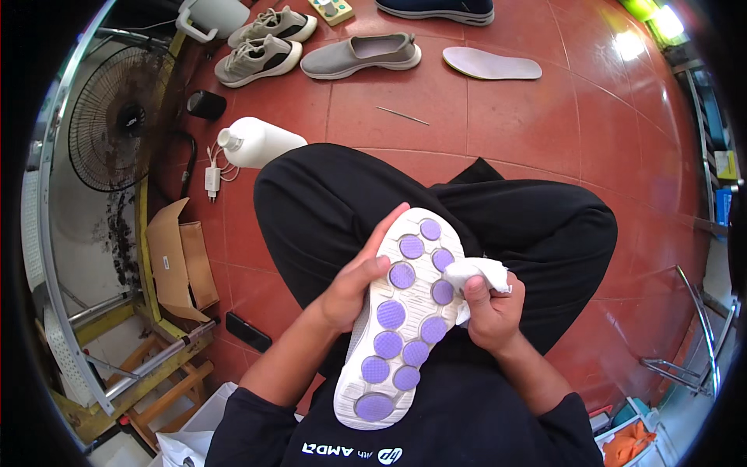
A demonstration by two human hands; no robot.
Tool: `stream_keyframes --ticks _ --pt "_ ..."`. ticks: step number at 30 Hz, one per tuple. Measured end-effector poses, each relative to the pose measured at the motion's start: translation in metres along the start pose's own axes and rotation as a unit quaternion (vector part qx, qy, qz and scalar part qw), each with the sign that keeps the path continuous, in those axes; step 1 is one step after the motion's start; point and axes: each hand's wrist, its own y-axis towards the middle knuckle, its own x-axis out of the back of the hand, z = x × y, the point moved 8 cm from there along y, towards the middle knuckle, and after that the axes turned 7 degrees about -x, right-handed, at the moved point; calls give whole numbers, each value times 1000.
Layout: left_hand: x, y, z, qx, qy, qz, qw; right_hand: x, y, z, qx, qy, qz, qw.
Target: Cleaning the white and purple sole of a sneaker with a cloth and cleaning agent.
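A shoe (397, 327) is turned with its white sole and round purple pads facing up, above my lap. My left hand (356, 286) grips the shoe along its left edge near the forefoot, with the thumb on the sole. In my right hand (496, 309) a crumpled white tissue or cloth (477, 273) is pinched, and it touches the sole's right edge. Beyond my knees, a grey slip-on shoe (362, 57) and a pale insole (493, 64) lie on the red tiled floor. The fingers behind the shoe are hidden.
A white bottle (265, 142) lies by my left knee, near a charger with cable (212, 180). Grey lace-up sneakers (257, 61), a thin metal rod (402, 115) and a dark blue shoe (437, 10) lie ahead. At left are a cardboard box (184, 260), a phone (248, 331) and a fan (119, 117).
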Motion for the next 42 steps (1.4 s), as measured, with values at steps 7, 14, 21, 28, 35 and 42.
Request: stream_keyframes --ticks 7,14,21,28,35,42 --pt "5 3 21 17 -68 2 998 -3 2 34 176 -348 124 912" --pt "11 10 25 24 -28 -16 999 -35 8 33 258 -457 160 836" --pt "13 11 24 36 -56 -14 998 -31 10 32 245 -468 170 832" --pt "14 14 27 36 -36 -35 998 -48 24 28 277 -461 174 825" --pt "13 14 26 41 -54 -41 997 -27 14 30 256 -494 192 808" --pt "17 15 28 62 -21 -53 996 -47 30 28 285 -459 187 820"
